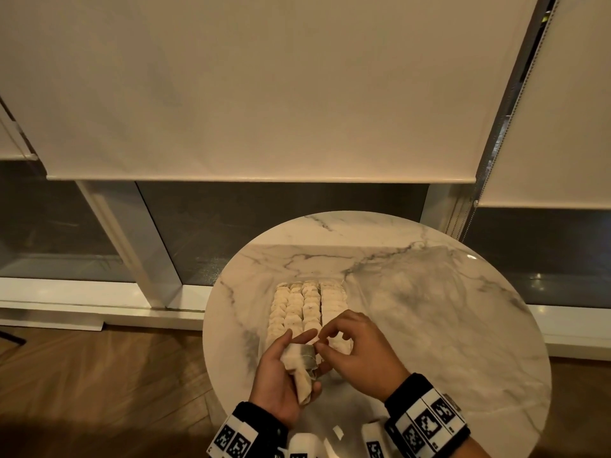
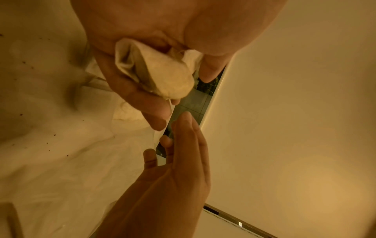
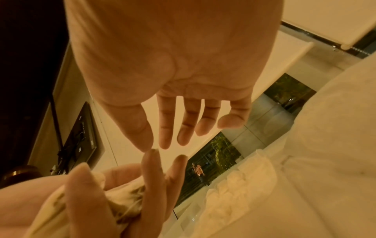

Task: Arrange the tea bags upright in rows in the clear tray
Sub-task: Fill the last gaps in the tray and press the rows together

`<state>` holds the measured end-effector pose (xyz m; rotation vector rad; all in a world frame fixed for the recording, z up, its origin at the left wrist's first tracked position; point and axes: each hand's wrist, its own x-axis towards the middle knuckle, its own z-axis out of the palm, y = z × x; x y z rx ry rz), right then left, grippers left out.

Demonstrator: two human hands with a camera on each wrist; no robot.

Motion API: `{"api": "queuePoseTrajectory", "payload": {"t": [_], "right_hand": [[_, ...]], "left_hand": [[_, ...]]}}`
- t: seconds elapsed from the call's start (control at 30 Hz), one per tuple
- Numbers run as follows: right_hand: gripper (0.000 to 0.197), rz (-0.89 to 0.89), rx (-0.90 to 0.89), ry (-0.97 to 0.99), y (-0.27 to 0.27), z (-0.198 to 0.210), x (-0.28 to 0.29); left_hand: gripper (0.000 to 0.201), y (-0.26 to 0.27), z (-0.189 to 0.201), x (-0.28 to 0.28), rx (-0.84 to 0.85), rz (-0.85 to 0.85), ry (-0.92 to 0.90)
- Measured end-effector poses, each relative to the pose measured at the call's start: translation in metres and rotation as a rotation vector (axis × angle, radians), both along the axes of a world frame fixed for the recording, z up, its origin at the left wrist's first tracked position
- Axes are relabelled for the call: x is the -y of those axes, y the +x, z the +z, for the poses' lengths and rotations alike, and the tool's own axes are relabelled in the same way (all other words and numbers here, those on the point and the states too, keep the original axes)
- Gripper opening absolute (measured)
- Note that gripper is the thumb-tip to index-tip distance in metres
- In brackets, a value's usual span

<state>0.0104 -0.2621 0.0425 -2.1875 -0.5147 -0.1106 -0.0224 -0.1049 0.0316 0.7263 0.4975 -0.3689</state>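
A clear tray [image 1: 346,290] on the round marble table [image 1: 429,309] holds several rows of upright tea bags [image 1: 304,305]; these rows [image 3: 234,190] also show in the right wrist view. Just in front of the tray, my left hand [image 1: 274,375] grips a small bunch of tea bags [image 1: 297,361] in its palm [image 2: 162,75]. My right hand [image 1: 353,348] meets it from the right. Its thumb and forefinger pinch a white paper tag [image 1: 312,341] beside the left forefinger. The bunch [image 3: 122,196] fills the lower left of the right wrist view.
The table's right half and far side are bare marble. A small white paper scrap [image 1: 338,432] lies near the front edge between my wrists. Behind the table are a window with roller blinds [image 1: 264,94] and a wooden floor [image 1: 99,375] at left.
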Motion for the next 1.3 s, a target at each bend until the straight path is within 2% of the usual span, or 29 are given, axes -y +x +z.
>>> {"api": "queuePoseTrajectory", "payload": {"t": [0.03, 0.13, 0.23, 0.33, 0.4, 0.6, 0.8, 0.97, 1.17, 1.3], "right_hand": [[0.006, 0.010, 0.018, -0.005, -0.002, 0.001, 0.001], [0.029, 0.090, 0.013, -0.021, -0.012, 0.005, 0.001], [0.043, 0.122, 0.020, -0.121, -0.022, 0.011, -0.004], [0.048, 0.090, 0.029, -0.245, -0.024, 0.013, -0.008], [0.044, 0.086, 0.001, -0.236, -0.024, 0.012, -0.010], [0.023, 0.099, -0.057, -0.112, -0.024, 0.006, -0.015], [0.007, 0.116, -0.183, 0.121, -0.029, 0.014, -0.017], [0.015, 0.061, -0.311, 0.336, -0.026, 0.015, -0.019], [0.032, -0.061, -0.397, 0.508, -0.019, 0.011, -0.014], [0.023, -0.112, -0.402, 0.529, -0.017, 0.011, -0.013]], "left_hand": [[0.048, -0.001, 0.001, 0.001, 0.003, 0.009, -0.012], [0.050, 0.000, 0.001, 0.001, 0.025, 0.062, -0.066], [0.043, 0.001, 0.003, 0.001, 0.033, 0.105, -0.086], [0.039, 0.001, 0.005, 0.001, 0.031, 0.144, -0.078], [0.038, 0.001, 0.004, 0.000, 0.021, 0.164, -0.070], [0.035, 0.001, 0.005, 0.003, 0.018, 0.184, -0.076], [0.025, 0.001, 0.003, 0.004, -0.019, 0.185, 0.040], [0.014, 0.000, 0.004, 0.004, -0.006, 0.137, 0.069], [0.038, 0.000, -0.001, 0.003, 0.014, 0.024, 0.122], [0.016, -0.002, 0.001, 0.007, 0.122, 0.049, 0.264]]}}
